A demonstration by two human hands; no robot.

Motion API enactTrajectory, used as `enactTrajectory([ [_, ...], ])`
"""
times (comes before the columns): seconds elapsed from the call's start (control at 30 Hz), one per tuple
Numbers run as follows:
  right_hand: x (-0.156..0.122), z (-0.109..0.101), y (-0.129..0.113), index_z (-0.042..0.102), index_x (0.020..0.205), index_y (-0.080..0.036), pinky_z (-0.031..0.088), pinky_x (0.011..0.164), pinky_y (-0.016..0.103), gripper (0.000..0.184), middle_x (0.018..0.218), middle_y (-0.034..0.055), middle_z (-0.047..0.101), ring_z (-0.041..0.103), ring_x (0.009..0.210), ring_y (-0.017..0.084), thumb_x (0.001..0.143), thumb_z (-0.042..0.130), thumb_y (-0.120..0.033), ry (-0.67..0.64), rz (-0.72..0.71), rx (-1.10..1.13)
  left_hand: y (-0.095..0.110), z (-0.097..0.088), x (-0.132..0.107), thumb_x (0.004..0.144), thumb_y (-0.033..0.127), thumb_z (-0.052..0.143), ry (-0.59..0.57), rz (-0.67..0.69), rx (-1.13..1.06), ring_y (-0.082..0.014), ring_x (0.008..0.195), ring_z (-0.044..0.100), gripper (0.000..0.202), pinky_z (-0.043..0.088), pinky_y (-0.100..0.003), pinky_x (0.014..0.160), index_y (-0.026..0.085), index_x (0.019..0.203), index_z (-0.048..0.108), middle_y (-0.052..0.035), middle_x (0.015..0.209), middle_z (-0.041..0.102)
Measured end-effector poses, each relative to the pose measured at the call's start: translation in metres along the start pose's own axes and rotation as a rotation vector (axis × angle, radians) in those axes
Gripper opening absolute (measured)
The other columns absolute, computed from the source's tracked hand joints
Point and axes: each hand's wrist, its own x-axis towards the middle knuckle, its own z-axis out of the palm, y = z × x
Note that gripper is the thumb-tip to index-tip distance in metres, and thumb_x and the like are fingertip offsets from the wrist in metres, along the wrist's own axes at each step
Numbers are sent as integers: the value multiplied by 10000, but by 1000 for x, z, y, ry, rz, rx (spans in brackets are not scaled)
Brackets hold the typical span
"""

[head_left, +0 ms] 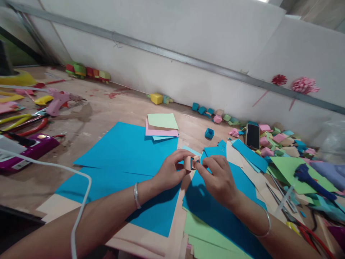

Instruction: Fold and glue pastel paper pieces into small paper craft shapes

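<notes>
Between my two hands is a small folded paper box (188, 163), peach outside with some blue showing inside. My left hand (169, 171) pinches it from the left between thumb and fingers. From the right, my right hand (219, 178) has its thumb and fingertips closed on the box's other edge. Both hands are held above large blue paper sheets (129, 151). Beyond them, a small blue paper box (209, 133) sits on the table. A little stack of pale green and pink paper pieces (161, 122) lies past my left hand.
At the left are a pink glue gun (58, 100), scissors (24, 122) and a purple power strip (37, 151); a white cable (81, 212) crosses my left forearm. Rightward lie a phone (252, 136), a heap of folded paper boxes (283, 140), a blue glue gun (314, 180) and more scissors (293, 219).
</notes>
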Motion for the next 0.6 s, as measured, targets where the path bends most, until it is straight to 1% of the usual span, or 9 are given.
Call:
enactTrajectory([
  [0.2, -2, 2, -1, 684, 938, -139, 347, 702, 346, 113, 752, 61, 590, 456, 770, 193, 902, 578, -134, -7, 37, 45, -1, 0, 0, 738, 20, 595, -3, -10, 1, -206, 1094, 564, 384, 582, -265, 771, 205, 1072, 640, -69, 1111, 578],
  [0.4, 1, 0, -2, 681, 916, -128, 345, 696, 344, 180, 746, 70, 582, 448, 757, 192, 929, 502, -127, 1, 40, 79, -1, 2, -1, 739, 40, 612, 3, -23, 3, -216, 1102, 564, 373, 588, -266, 755, 205, 1071, 647, -73, 1106, 585],
  [0.5, 2, -4, -5, 678, 961, -113, 335, 690, 355, 205, 754, 78, 586, 452, 764, 204, 924, 476, -122, -25, 59, 112, -2, 2, -1, 735, 45, 619, 6, -23, 11, -216, 1108, 563, 381, 584, -272, 776, 207, 1079, 647, -72, 1110, 590],
  [0.6, 2, -5, -7, 672, 1031, -95, 324, 678, 354, 239, 761, 84, 587, 449, 757, 206, 913, 464, -99, -24, 93, 125, -4, 1, 0, 733, 46, 617, 8, -20, 10, -209, 1100, 567, 392, 577, -278, 798, 209, 1088, 646, -70, 1120, 590],
])
